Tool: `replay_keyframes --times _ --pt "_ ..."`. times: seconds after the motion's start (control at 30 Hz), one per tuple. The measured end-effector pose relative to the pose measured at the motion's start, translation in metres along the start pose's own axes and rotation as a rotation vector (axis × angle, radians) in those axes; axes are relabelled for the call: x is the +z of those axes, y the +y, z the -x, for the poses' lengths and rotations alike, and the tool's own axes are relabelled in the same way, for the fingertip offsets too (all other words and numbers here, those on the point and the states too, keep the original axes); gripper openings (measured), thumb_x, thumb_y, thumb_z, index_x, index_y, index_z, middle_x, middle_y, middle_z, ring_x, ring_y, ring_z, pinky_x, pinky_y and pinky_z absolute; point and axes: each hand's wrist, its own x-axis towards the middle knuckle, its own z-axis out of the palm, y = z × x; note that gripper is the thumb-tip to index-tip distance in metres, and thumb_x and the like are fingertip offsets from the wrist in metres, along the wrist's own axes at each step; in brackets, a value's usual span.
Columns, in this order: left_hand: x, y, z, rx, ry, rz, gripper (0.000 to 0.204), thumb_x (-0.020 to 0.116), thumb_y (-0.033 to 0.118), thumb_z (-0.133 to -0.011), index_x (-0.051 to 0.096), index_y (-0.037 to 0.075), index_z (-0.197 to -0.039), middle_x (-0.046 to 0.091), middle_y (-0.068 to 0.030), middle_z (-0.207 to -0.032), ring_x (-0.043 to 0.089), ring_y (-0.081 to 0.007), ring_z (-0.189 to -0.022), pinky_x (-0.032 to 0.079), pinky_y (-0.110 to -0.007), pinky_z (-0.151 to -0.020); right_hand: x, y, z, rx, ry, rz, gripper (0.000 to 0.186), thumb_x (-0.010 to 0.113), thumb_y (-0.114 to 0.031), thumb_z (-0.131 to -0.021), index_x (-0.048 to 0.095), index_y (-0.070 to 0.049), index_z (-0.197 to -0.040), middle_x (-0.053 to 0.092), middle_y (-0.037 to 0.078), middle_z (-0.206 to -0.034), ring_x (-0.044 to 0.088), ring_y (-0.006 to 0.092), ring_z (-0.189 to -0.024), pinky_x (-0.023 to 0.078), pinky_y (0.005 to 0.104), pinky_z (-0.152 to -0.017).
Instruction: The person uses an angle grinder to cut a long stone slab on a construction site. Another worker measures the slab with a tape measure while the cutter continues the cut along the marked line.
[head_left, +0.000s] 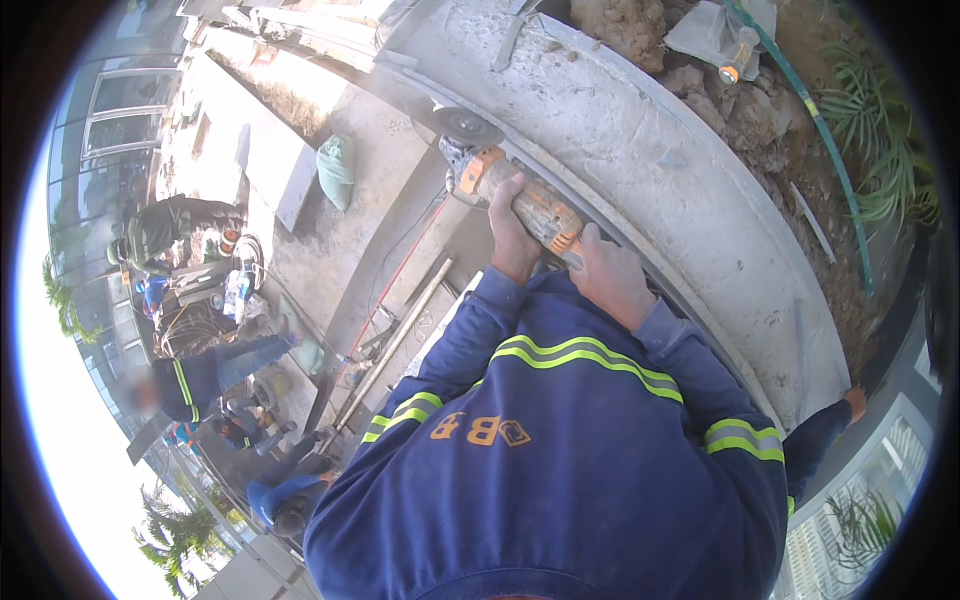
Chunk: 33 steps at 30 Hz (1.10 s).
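In the head view, the person's left hand (pixel 513 232) wraps the body of an orange-and-grey angle grinder (pixel 540 205); the right hand (pixel 612 275) is closed round its rear. Its disc (pixel 466 125) stands beside a curved concrete ledge (pixel 650 140), contact unclear. Leftward lies a green sack (pixel 336 172); rightward, a green hose (pixel 822 127) crosses soil (pixel 770 145).

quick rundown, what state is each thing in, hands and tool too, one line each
left hand: closed around the grinder's body
right hand: closed around the grinder's rear end
angle grinder: held in both hands, dusty
grinder disc: mounted; whether it is spinning, cannot tell
curved concrete ledge: dusty
green sack: bulging
green hose: uncoiled
dark blue jacket: worn
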Motion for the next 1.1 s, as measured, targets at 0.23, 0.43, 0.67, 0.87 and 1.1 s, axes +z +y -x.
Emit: replay_keyframes --times 0.23,0.43,0.67,0.87,1.1 --pt "-0.003 -0.001 -0.004 -0.014 0.0 0.003 0.035 0.065 0.026 -0.087 0.055 0.002 -0.11 0.063 -0.0153 -0.095 0.067 -0.0307 -0.085 0.058 -0.047 -0.072 0.001 0.003 -0.001 -0.043 0.041 0.023 0.044 0.078 -0.02 -0.079 0.048 0.0 -0.105 0.068 0.023 -0.083 0.072 0.0407 -0.075 0.059 0.0465 -0.064" --pt "-0.005 0.002 -0.018 0.016 -0.021 -0.014 0.037 0.066 0.027 -0.086 0.054 0.002 -0.111 0.062 -0.0175 -0.096 0.066 -0.0317 -0.086 0.058 -0.048 -0.073 -0.003 0.0 -0.013 -0.051 0.021 -0.023 0.041 0.076 -0.018 -0.08 0.048 0.0 -0.103 0.07 0.024 -0.082 0.072 0.0407 -0.079 0.058 0.048 -0.067" --pt "-0.01 0.003 -0.03 0.002 0.015 0.015 0.04 0.066 0.025 -0.085 0.05 0.001 -0.113 0.062 -0.0193 -0.096 0.066 -0.0337 -0.084 0.058 -0.049 -0.072 0.0 -0.001 -0.02 -0.047 0.032 -0.021 0.04 0.074 -0.018 -0.081 0.049 0.001 -0.105 0.071 0.025 -0.083 0.073 0.0413 -0.081 0.058 0.049 -0.07" --pt "-0.011 0.004 -0.036 0.019 0.006 0.003 0.039 0.065 0.024 -0.086 0.05 0.001 -0.113 0.062 -0.0202 -0.096 0.066 -0.0331 -0.084 0.058 -0.049 -0.072 0.001 -0.001 -0.024 -0.03 0.02 -0.025 0.046 0.074 -0.02 -0.081 0.049 0.004 -0.111 0.07 0.027 -0.085 0.071 0.0439 -0.082 0.057 0.0516 -0.07" --pt "-0.003 0.001 -0.017 0.009 0.061 0.007 0.036 0.063 0.025 -0.087 0.051 0.001 -0.113 0.062 -0.0197 -0.096 0.066 -0.0329 -0.085 0.058 -0.049 -0.072 -0.006 -0.002 -0.011 -0.032 -0.008 -0.04 0.042 0.073 -0.019 -0.081 0.049 0.003 -0.106 0.07 0.027 -0.084 0.072 0.0428 -0.081 0.057 0.0509 -0.069"
